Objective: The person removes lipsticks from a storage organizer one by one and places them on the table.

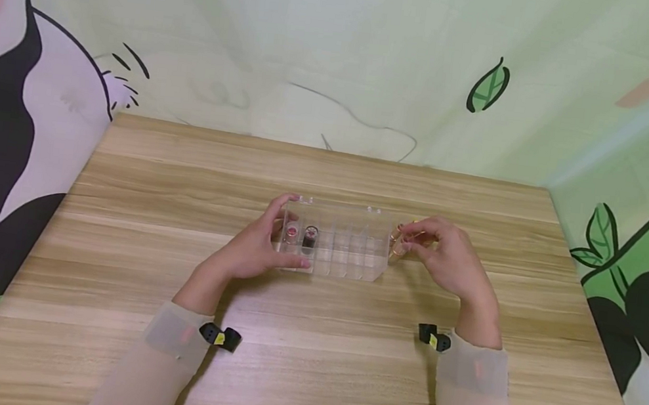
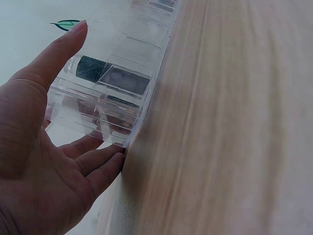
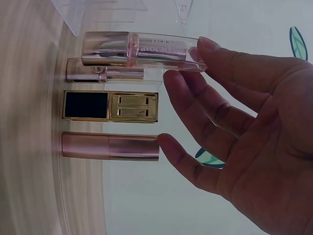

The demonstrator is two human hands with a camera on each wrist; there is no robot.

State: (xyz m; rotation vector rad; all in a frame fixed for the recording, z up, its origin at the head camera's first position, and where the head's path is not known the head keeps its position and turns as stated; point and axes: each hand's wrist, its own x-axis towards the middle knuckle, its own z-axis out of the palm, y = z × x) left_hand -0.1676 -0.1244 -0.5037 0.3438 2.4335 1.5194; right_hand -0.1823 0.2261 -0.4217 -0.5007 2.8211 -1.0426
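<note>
left hand: curled round the left end of the clear case, thumb on the near side, fingers behind; probably bracing it against sliding.
right hand: pinching the avocado tube between fingertips near its upper end, perhaps to leave the rest of it clear; the lower fingers are loosely extended.
backdrop: soft, creased sheet printed with green leaves and bold black outlines.
table: flat, with pale streaky wood grain.
clear case: hard see-through plastic, boxy, on the table between the hands; thin dividers make narrow slots, likely to keep sticks apart. a clear tube with a pinkish end fills the leftmost, a dark tube the next.
avocado tube: just beyond the case's right end, roughly upright; shiny pinkish base, glassy cap. whether it touches the table, i cannot tell.
black-and-gold stick: squared, glossy, upright.
pink tube: satiny metallic cylinder, upright beside it.
slim tube: partly hidden behind the avocado tube, clear-capped.
</note>
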